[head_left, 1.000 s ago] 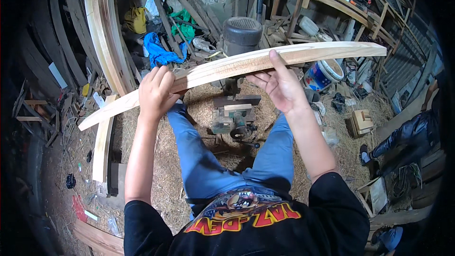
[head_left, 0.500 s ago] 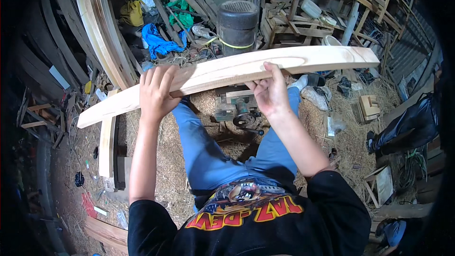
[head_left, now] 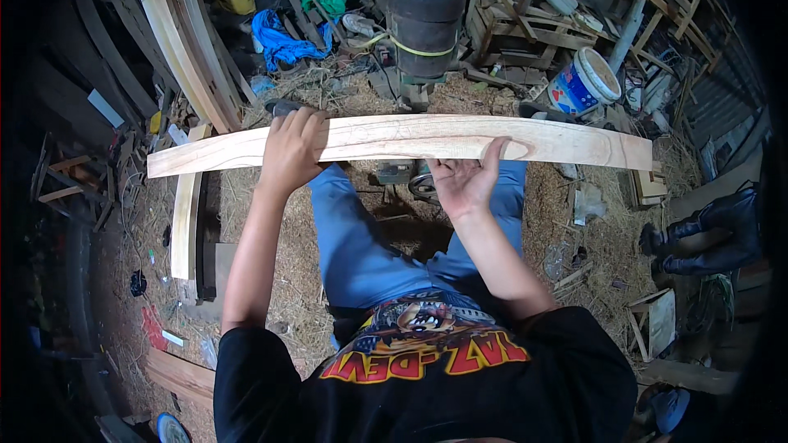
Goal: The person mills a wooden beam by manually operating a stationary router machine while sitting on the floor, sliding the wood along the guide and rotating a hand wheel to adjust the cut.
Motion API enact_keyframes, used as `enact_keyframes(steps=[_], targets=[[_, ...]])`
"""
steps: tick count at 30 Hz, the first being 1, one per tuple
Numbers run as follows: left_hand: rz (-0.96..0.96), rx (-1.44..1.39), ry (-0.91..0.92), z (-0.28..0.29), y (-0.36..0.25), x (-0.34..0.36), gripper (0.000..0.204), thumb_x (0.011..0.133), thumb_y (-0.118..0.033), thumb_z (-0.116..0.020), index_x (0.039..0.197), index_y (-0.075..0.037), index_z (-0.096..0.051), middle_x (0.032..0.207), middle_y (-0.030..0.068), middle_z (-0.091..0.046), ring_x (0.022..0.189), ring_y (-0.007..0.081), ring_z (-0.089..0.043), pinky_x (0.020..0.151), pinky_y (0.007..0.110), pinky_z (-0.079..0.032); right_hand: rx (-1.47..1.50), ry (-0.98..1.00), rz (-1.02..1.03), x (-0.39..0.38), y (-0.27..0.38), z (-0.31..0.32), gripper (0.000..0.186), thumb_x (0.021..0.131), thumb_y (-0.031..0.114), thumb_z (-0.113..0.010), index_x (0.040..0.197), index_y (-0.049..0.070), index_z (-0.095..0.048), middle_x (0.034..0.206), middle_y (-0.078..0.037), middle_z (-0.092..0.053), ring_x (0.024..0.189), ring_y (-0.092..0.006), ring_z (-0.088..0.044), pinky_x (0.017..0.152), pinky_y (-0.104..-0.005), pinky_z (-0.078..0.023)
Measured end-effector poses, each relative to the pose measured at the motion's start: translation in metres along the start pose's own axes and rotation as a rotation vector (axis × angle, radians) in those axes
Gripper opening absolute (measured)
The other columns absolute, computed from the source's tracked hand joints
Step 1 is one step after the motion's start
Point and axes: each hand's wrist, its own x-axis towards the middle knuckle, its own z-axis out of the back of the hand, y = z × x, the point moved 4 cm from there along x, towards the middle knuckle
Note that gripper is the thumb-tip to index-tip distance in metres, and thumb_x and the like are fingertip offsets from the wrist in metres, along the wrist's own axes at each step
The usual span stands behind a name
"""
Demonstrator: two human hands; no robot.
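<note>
A long, pale wooden plank (head_left: 394, 138) with visible grain lies level across the view in front of me. My left hand (head_left: 291, 148) grips it left of the middle, with the fingers over its far edge. On the right part of the plank, my right hand (head_left: 469, 180) holds the near edge from below, thumb on the upper face and fingers underneath. Below the plank, between my legs, a machine with a handwheel (head_left: 423, 187) shows in part; the plank hides the rest.
A dark cylindrical motor (head_left: 425, 25) with a yellow band stands beyond the plank. Right of it is a white and blue bucket (head_left: 583, 82). Long boards (head_left: 185, 41) lean at the far left, and a shorter timber (head_left: 187, 230) lies below the plank's left end. Shavings cover the floor (head_left: 566, 279).
The plank has rolled so its broad face points up, and its right end has dropped nearer to me while its left end rose slightly. The bucket now shows more fully. Both hands keep hold.
</note>
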Motion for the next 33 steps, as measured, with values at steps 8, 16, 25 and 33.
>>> enact_keyframes(steps=[8, 16, 25, 33], targets=[[-0.074, -0.122, 0.059, -0.015, -0.011, -0.004, 0.069, 0.055, -0.04, -0.089, 0.111, -0.008, -0.065, 0.1, 0.0111, -0.064, 0.099, 0.0334, -0.064, 0.085, 0.046, -0.05, -0.014, -0.032, 0.062, 0.002, 0.0, 0.021, 0.099, 0.085, 0.079, -0.063, 0.156, 0.014, -0.04, 0.153, -0.017, -0.05, 0.143, -0.0358, -0.05, 0.121, -0.0606, -0.034], [-0.072, -0.137, -0.07, -0.04, -0.004, -0.036, 0.072, 0.045, -0.046, -0.091, 0.102, -0.01, -0.065, 0.08, 0.0053, -0.064, 0.072, 0.0308, -0.067, 0.066, 0.041, -0.054, -0.269, 0.191, -0.06, 0.005, 0.005, 0.054, 0.099, 0.091, 0.08, -0.054, 0.159, 0.01, -0.034, 0.16, -0.016, -0.043, 0.148, -0.0325, -0.042, 0.122, -0.0565, -0.033], [-0.12, -0.006, -0.176, -0.015, 0.001, -0.039, 0.07, 0.044, -0.045, -0.088, 0.102, -0.012, -0.065, 0.077, 0.0039, -0.058, 0.069, 0.0261, -0.064, 0.064, 0.041, -0.051, -1.968, 0.663, 0.095, -0.038, 0.116, 0.01, 0.025, 0.097, 0.028, -0.073, 0.107, 0.006, -0.075, 0.099, -0.008, -0.078, 0.094, -0.0252, -0.074, 0.087, -0.0365, -0.056], [-0.166, -0.003, -0.062, -0.017, -0.003, -0.036, 0.071, 0.05, -0.05, -0.084, 0.108, -0.015, -0.064, 0.083, 0.001, -0.055, 0.076, 0.0226, -0.062, 0.067, 0.039, -0.048, -2.268, 0.777, 0.49, -0.059, 0.129, -0.077, 0.042, 0.079, 0.033, -0.088, 0.108, 0.007, -0.072, 0.101, -0.01, -0.072, 0.093, -0.0312, -0.068, 0.083, -0.0416, -0.054]])
